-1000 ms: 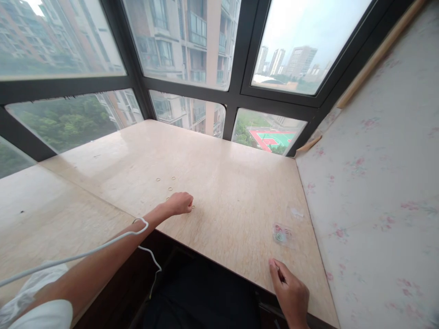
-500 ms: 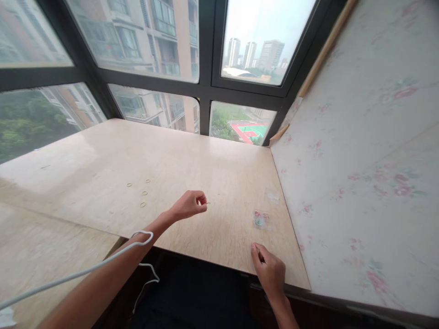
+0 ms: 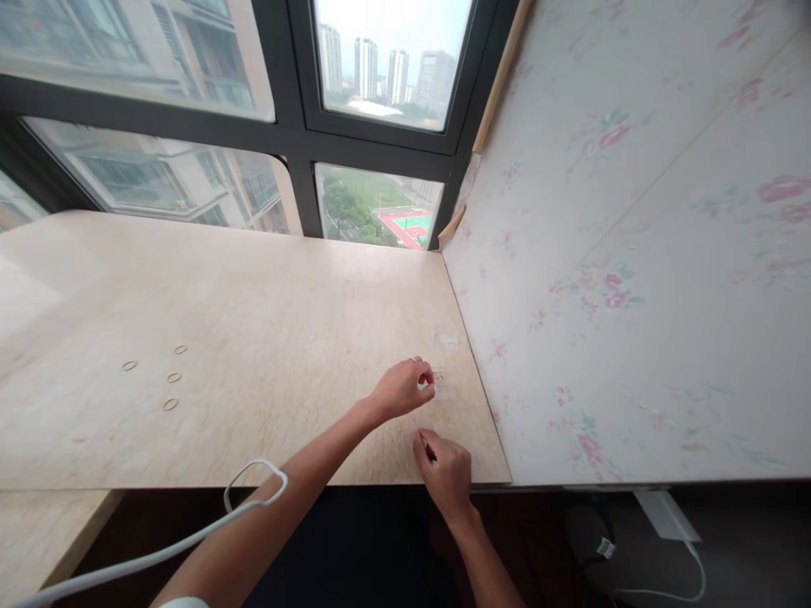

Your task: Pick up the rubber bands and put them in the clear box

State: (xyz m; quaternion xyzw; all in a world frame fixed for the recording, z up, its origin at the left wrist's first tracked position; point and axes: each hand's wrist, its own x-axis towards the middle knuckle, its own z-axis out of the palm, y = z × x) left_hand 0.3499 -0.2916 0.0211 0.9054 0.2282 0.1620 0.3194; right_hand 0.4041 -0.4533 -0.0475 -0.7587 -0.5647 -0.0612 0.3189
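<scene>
Two hands are working close together in the lower middle of the frame, near the right edge of the pale table (image 3: pixel 266 338). Our left hand (image 3: pixel 402 388) is reaching across with fingers curled and pressed together, pinching at a small clear plastic packet (image 3: pixel 440 384) that is lying flat on the table just beside the flowered wall panel (image 3: pixel 634 253); the fingertips are covering the packet's left part, so we cannot tell whether something tiny is also being nipped between them. Our right hand (image 3: pixel 447 473) is resting at the table's near edge, fingers closed, and something thin and dark seems to be showing between them, though it is too small to name. We are judging the packet to be very light, limp and slick, likely to slide on the smooth top, so taking it by a corner or edge with thumb and forefinger looks the safest hold. Its long axis is appearing to run roughly left to right across the frame, but the shape is too faint and half hidden to be sure which way it is opening. Four small ring-shaped loops (image 3: pixel 172 377), possibly rubber bands, are lying scattered well apart from the hands at the left of the frame, and a white cable (image 3: pixel 253 494) is looping over our left forearm.
</scene>
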